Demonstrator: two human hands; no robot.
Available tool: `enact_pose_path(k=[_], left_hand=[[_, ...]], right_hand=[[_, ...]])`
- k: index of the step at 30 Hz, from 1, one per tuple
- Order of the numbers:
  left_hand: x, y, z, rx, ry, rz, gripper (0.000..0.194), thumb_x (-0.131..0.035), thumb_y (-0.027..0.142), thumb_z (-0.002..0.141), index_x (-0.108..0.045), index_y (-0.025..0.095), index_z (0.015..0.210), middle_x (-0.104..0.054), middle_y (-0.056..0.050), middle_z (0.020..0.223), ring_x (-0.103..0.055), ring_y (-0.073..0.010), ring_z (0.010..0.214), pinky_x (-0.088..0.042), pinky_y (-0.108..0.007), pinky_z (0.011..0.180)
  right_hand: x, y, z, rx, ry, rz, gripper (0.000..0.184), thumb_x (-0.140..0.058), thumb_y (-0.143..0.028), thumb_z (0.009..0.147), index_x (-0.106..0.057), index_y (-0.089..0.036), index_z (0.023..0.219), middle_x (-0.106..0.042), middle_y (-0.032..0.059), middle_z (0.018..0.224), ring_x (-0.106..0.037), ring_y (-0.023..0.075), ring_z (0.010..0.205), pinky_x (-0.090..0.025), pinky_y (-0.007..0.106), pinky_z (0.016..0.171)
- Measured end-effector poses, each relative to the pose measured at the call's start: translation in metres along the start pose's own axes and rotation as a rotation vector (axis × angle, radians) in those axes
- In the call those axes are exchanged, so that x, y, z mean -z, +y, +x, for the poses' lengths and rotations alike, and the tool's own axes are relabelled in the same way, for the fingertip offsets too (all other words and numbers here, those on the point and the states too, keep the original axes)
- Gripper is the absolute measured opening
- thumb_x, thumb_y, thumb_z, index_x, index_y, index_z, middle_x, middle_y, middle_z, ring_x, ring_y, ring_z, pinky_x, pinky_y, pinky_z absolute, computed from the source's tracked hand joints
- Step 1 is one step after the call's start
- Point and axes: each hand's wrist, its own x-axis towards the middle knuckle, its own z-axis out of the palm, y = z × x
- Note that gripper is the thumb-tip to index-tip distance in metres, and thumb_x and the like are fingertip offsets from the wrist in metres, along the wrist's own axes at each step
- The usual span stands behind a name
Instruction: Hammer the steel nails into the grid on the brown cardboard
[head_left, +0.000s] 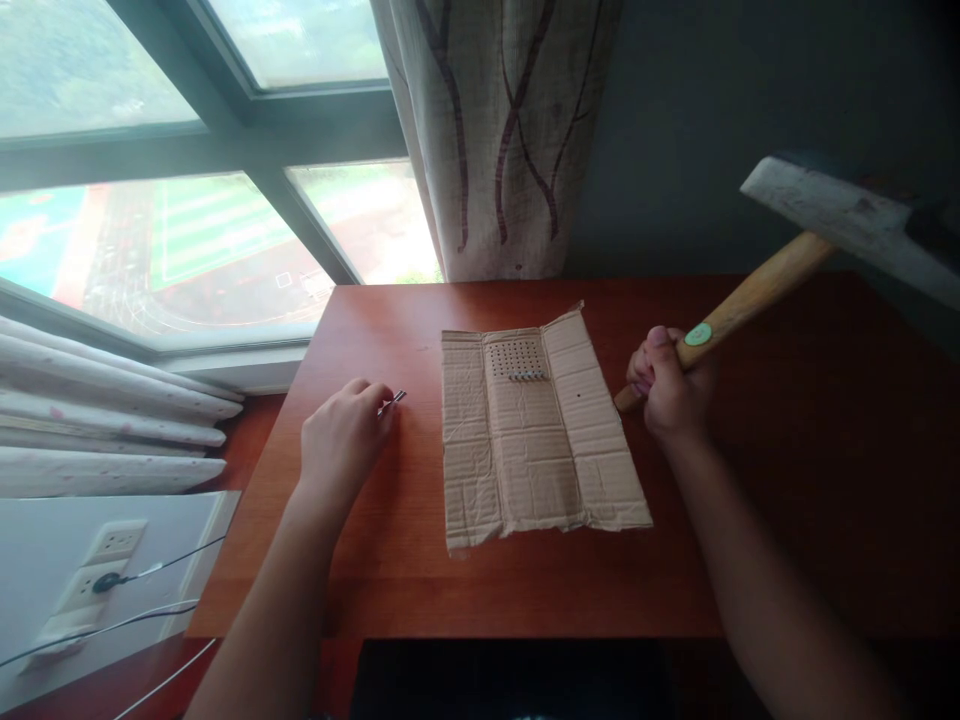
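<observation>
My right hand (670, 385) is wrapped round the wooden handle of a hammer (757, 292), whose grey metal head (847, 222) is raised at the upper right. My left hand (343, 435) pinches a small metal nail (393, 402) just above the table, left of a flattened piece of cardboard (532, 440). The cardboard lies in the middle of the red-brown table (420, 580). Its upper part shows a grid of small holes and a short row of nails (528, 376) standing in it.
A patterned curtain (495, 130) hangs behind the table beside a large window (187, 200). Folded pale fabric (97, 420) lies on the sill at the left. A wall socket with a plugged cable (105, 578) is at the lower left.
</observation>
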Motion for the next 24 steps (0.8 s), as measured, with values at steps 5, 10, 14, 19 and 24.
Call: enact_pose_path(k=[5,10,14,19,24], left_hand=[[-0.0018,0.0,0.0023,-0.028,0.017,0.021,0.033,-0.045,0.04,0.1,-0.073,0.023,0.098,-0.072,-0.008,0.103,-0.068,-0.025,0.085,-0.032,-0.031,0.057],[-0.0029,0.0009,0.0025,-0.031,0.008,0.047,0.032,-0.046,0.039,0.099,-0.074,0.024,0.097,-0.072,-0.009,0.104,-0.068,-0.0259,0.087,-0.034,-0.031,0.056],[-0.0052,0.0015,0.0029,-0.031,0.004,0.049,0.032,-0.046,0.038,0.099,-0.075,0.024,0.098,-0.072,-0.009,0.105,-0.068,-0.0258,0.088,-0.036,-0.031,0.057],[-0.0075,0.0023,0.0034,-0.046,0.01,0.035,0.034,-0.045,0.039,0.1,-0.075,0.024,0.095,-0.072,-0.01,0.101,-0.067,-0.0273,0.091,-0.034,-0.031,0.056],[-0.0064,0.0036,0.0037,-0.066,0.003,0.068,0.035,-0.043,0.037,0.101,-0.073,0.023,0.091,-0.071,-0.009,0.098,-0.067,-0.0261,0.09,-0.031,-0.031,0.054]], right_hand=[[-0.0003,-0.0005,-0.0005,-0.003,0.0,0.01,0.055,-0.069,-0.056,0.088,-0.037,-0.024,0.059,-0.032,-0.0075,0.046,-0.031,0.0078,0.038,-0.022,0.024,0.035],[-0.0009,-0.0016,-0.001,-0.005,0.008,-0.014,0.055,-0.069,-0.059,0.087,-0.037,-0.024,0.059,-0.033,-0.0074,0.045,-0.031,0.0078,0.038,-0.024,0.024,0.034],[-0.0004,-0.0003,-0.0005,0.01,-0.001,-0.007,0.055,-0.069,-0.058,0.088,-0.037,-0.024,0.059,-0.033,-0.0076,0.046,-0.032,0.0076,0.038,-0.024,0.024,0.034],[0.0004,0.0014,0.0003,0.01,0.01,-0.023,0.053,-0.068,-0.057,0.088,-0.038,-0.024,0.061,-0.033,-0.0078,0.046,-0.032,0.0084,0.037,-0.025,0.024,0.034],[-0.0004,-0.0009,-0.0004,-0.002,-0.003,0.005,0.052,-0.069,-0.056,0.088,-0.038,-0.024,0.061,-0.034,-0.008,0.045,-0.033,0.0079,0.038,-0.025,0.023,0.035]])
